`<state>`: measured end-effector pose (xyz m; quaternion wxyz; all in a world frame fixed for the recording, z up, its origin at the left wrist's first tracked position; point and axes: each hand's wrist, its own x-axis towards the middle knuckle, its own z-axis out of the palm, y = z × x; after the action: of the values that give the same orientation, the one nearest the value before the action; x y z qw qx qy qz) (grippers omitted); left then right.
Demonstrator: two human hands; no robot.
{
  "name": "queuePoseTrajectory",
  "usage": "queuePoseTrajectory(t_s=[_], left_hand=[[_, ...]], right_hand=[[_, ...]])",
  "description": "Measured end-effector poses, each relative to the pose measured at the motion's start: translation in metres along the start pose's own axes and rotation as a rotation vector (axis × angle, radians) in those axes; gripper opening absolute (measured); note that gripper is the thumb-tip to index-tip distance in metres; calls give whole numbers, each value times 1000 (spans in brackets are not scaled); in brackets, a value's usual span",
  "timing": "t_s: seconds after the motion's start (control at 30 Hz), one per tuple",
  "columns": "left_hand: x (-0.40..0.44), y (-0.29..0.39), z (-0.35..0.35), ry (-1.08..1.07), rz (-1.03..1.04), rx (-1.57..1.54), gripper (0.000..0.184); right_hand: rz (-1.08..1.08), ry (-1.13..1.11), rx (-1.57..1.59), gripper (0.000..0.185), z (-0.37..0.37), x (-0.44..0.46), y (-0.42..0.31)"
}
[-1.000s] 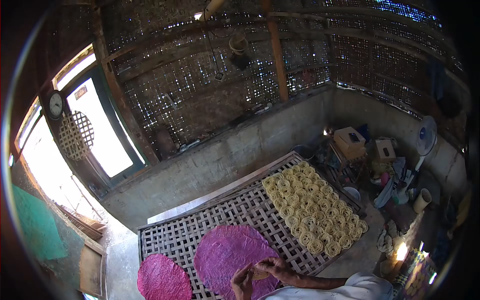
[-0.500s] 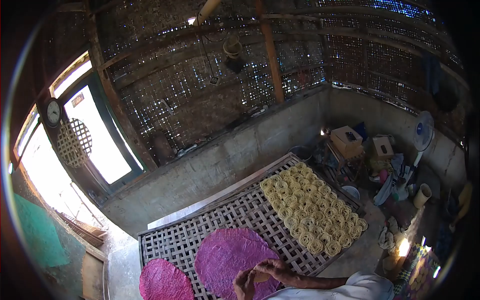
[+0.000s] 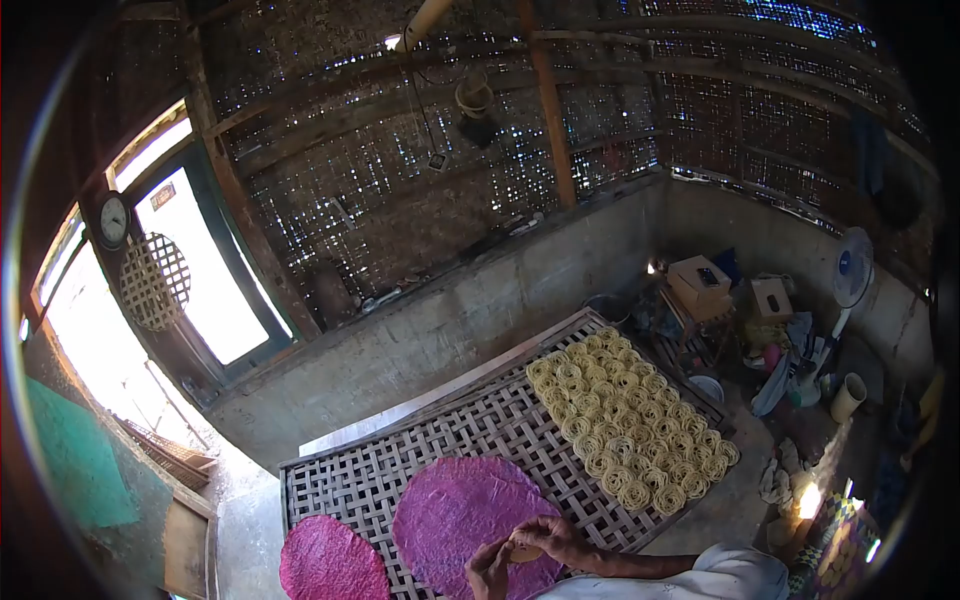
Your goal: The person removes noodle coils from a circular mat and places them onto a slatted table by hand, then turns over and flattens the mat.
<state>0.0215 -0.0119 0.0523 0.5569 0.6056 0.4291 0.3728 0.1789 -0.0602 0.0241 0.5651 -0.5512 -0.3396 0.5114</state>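
Near the bottom centre, my left hand (image 3: 487, 572) and my right hand (image 3: 556, 541) are close together, fingers pinched around a small tan flat piece (image 3: 524, 553). What it is exactly, I cannot make out. Both hands hover over the lower right part of a large round purple sheet (image 3: 455, 515) with a wrinkled surface. To the left lies a smaller pink-magenta round sheet (image 3: 330, 560). Both sheets rest on a woven slatted bamboo platform (image 3: 350, 478). Many pale yellow noodle-like coils (image 3: 630, 420) sit in rows on its right side.
A low concrete wall (image 3: 420, 350) runs behind the platform. At right are cardboard boxes (image 3: 697, 285), a standing fan (image 3: 852, 268), a beige cylinder (image 3: 848, 396) and cloths. A bright doorway (image 3: 215, 280) with a clock (image 3: 114, 219) and a woven round tray (image 3: 155, 282) is at left.
The view has shifted slightly, so the room appears a little lower and to the right. Both hands stay together, and more of the tan piece shows between them.
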Motion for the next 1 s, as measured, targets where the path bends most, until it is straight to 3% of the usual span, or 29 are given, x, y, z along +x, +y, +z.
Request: queuePoseTrajectory(t_s=[0.07, 0.17, 0.27, 0.37, 0.47, 0.57, 0.67, 0.87, 1.0], left_hand=[[-2, 5, 3, 29, 5, -71, 27], [5, -22, -3, 35, 142, 136, 24], [7, -36, -2, 66, 57, 63, 23], [8, -26, -2, 48, 148, 105, 24], [3, 0, -2, -10, -4, -17, 26], [2, -11, 2, -32, 84, -78, 28], [1, -4, -2, -58, 11, -39, 28], [7, -30, -5, 10, 127, 128, 24], [8, -37, -5, 16, 84, 132, 23]], right_hand=[[-4, -22, 29, 32, 2, -1, -2], [40, 2, 49, 32, 7, -7, -21], [6, -51, 167, 34, 11, -8, -23], [-1, -63, -2, 32, 8, -7, -21], [18, -4, -20, 29, 4, -1, -11], [30, -6, -7, 30, 5, -4, -22], [13, -24, 18, 31, 4, -2, -13], [-4, -13, 72, 33, 7, -3, -13], [12, -30, 24, 29, 9, -6, -22]])
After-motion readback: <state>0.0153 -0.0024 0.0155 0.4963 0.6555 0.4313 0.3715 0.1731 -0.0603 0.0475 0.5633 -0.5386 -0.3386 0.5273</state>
